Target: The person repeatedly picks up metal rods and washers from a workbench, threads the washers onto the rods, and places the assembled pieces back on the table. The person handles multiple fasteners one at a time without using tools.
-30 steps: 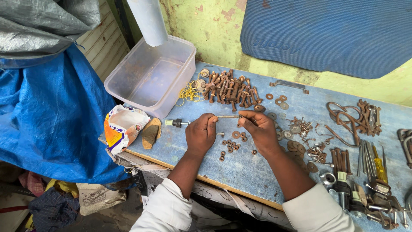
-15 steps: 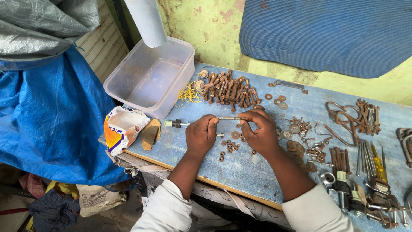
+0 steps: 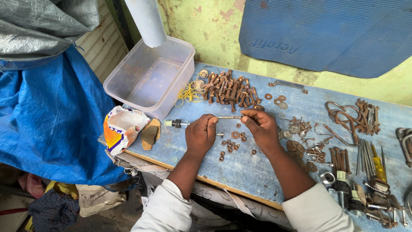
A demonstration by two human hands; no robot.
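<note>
On the blue-painted worktop point(image 3: 257, 167), set against a yellow-green wall point(image 3: 214, 30) with flaking paint, we are holding a thin metal rod point(image 3: 228, 117) level between both hands, just above the board. Our left hand point(image 3: 201, 134) is gripping one end, its fingers point(image 3: 211, 121) curled tight around it; our right hand point(image 3: 262, 126) is pinching the other end between thumb and fingertips, the remaining fingers lying loosely bent. Directly below the rod, small rusty washers and nuts point(image 3: 234, 144) are lying scattered on the worktop between the two hands.

Beyond the hands, a heap of rusty bolts point(image 3: 229, 88) is sitting beside a tangle of yellow rubber bands point(image 3: 187, 92). A clear plastic tub point(image 3: 150, 77) is standing at the worktop's far left corner, under a white tube point(image 3: 146, 21). A screwdriver point(image 3: 176, 123) is lying just left of the left hand, with a crumpled printed bag point(image 3: 122, 129) and a brown stone point(image 3: 150, 134) at the left edge. To the right, wrenches and hooks point(image 3: 352, 118) and assorted tools point(image 3: 369, 172) are spreading across the surface. A blue mat point(image 3: 326, 34) is hanging on the wall, and a blue tarpaulin point(image 3: 47, 120) is draping the space to the left.
</note>
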